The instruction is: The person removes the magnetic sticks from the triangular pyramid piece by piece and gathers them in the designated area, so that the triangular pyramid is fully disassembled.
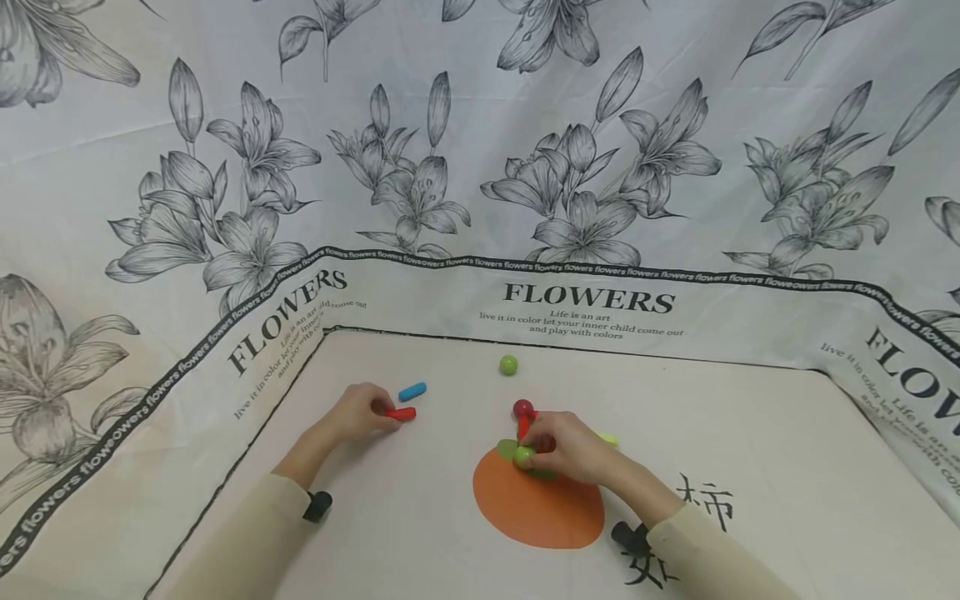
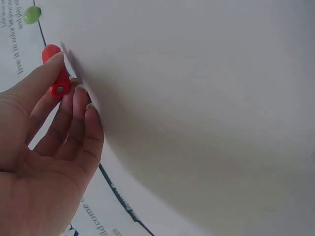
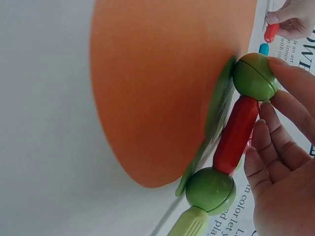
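Note:
My left hand [image 1: 365, 408] pinches a short red toy building stick [image 2: 60, 73] between thumb and fingertips; a silvery dot marks its near end. Just beyond lies a blue stick [image 1: 412, 392]. My right hand [image 1: 570, 446] grips a green ball [image 3: 255, 77] over the printed orange persimmon [image 1: 536, 508]. Joined in line with this ball are a red stick [image 3: 236, 135], a second green ball [image 3: 210, 191] and a yellow-green stick [image 3: 189, 222]. At the far side of the right fingers, a red ball [image 1: 522, 408] sits by a red piece [image 1: 523, 428], partly covered by the hand.
A loose green ball [image 1: 508, 365] lies farther back on the pale cloth [image 1: 420, 517]. Black printed characters [image 1: 707, 502] mark the cloth at right. Flower-printed fabric [image 1: 420, 192] rises behind and along both sides.

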`<state>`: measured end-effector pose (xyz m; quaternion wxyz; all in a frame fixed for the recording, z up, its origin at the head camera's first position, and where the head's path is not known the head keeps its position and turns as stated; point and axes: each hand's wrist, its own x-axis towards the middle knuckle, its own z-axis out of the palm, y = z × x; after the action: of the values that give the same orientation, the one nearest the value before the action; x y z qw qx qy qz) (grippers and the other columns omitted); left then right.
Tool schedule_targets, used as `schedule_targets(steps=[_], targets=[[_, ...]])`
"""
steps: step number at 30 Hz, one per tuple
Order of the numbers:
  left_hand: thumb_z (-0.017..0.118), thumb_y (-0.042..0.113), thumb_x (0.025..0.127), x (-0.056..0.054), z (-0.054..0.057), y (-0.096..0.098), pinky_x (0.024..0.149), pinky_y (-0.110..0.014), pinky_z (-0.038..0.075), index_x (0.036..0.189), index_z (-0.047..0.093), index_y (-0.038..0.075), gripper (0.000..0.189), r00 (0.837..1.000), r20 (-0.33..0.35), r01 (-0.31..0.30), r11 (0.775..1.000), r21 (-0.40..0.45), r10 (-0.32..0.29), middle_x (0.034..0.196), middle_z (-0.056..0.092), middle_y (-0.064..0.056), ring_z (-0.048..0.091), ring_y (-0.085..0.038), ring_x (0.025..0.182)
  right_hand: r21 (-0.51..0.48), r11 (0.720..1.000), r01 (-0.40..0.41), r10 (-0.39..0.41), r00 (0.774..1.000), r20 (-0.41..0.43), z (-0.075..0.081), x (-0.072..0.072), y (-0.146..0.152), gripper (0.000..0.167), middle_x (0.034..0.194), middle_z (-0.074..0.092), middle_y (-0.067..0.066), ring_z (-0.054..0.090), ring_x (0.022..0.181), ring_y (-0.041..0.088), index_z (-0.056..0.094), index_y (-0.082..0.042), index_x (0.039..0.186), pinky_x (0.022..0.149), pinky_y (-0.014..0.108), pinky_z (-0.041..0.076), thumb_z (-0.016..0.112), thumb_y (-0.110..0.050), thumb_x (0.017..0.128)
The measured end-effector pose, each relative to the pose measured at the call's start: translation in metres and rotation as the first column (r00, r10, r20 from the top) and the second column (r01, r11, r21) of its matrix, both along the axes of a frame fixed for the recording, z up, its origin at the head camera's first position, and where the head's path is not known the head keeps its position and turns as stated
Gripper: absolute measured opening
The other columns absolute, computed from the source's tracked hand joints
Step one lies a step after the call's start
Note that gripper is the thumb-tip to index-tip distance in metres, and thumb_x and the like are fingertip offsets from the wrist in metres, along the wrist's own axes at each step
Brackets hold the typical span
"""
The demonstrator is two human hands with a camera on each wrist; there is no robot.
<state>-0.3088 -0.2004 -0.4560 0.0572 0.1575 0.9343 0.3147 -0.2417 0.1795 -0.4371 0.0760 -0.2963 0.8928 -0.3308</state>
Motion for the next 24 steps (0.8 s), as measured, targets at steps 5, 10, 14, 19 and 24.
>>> schedule_targets(steps=[5,10,14,19,24], targets=[[0.083,0.012,0.085,-0.0023,-0.0012,-0.0077,0.077,-0.034,0.049,0.094,0.074,0.006,0.015,1.0,0.014,-0.01,1.0,-0.001,0.01,0.087,0.064,-0.002,0.055,-0.02,0.085,0.005,1.0,0.006,-0.006,1.0,0.007,-0.0001,0.0,0.0008,0.013,0.086,0.062,-0.002,0.057,0.081,0.016,0.079,-0.013,0.1,0.067,0.025,0.051,0.083,-0.018,0.088],[0.083,0.013,0.085,-0.0053,-0.0031,-0.0109,0.075,-0.033,0.048,0.095,0.073,0.007,0.015,1.0,0.027,-0.014,1.0,0.0,0.014,0.088,0.064,-0.002,0.055,-0.02,0.085,0.008,1.0,0.007,-0.007,1.0,0.006,0.0003,0.0002,0.0006,0.013,0.085,0.06,-0.004,0.056,0.081,0.016,0.079,-0.013,0.099,0.066,0.025,0.05,0.082,-0.018,0.088],[0.082,0.013,0.086,-0.0069,-0.003,-0.0123,0.076,-0.033,0.048,0.1,0.072,0.006,0.018,0.999,0.05,-0.005,1.0,-0.004,0.005,0.089,0.063,-0.003,0.055,-0.021,0.086,0.008,1.0,0.001,-0.001,1.0,-0.003,0.0006,0.0001,0.0007,0.014,0.084,0.059,-0.006,0.056,0.081,0.016,0.079,-0.012,0.1,0.067,0.025,0.05,0.082,-0.018,0.088],[0.081,0.013,0.087,-0.0069,-0.0026,-0.0118,0.078,-0.034,0.049,0.104,0.071,0.006,0.021,0.998,0.066,-0.002,1.0,-0.009,0.002,0.091,0.063,-0.003,0.055,-0.021,0.088,0.006,1.0,-0.001,0.002,1.0,-0.005,-0.0002,-0.0005,0.001,0.015,0.084,0.059,-0.005,0.057,0.081,0.017,0.078,-0.011,0.101,0.067,0.024,0.05,0.082,-0.018,0.088],[0.082,0.012,0.087,-0.0066,-0.0018,-0.0116,0.078,-0.034,0.049,0.104,0.072,0.005,0.022,0.998,0.059,0.009,1.0,-0.009,-0.009,0.092,0.064,-0.004,0.055,-0.021,0.088,0.003,1.0,0.0,0.0,1.0,-0.003,-0.0012,0.0,0.0017,0.016,0.085,0.061,-0.002,0.057,0.082,0.019,0.078,-0.011,0.101,0.066,0.025,0.05,0.082,-0.018,0.088]])
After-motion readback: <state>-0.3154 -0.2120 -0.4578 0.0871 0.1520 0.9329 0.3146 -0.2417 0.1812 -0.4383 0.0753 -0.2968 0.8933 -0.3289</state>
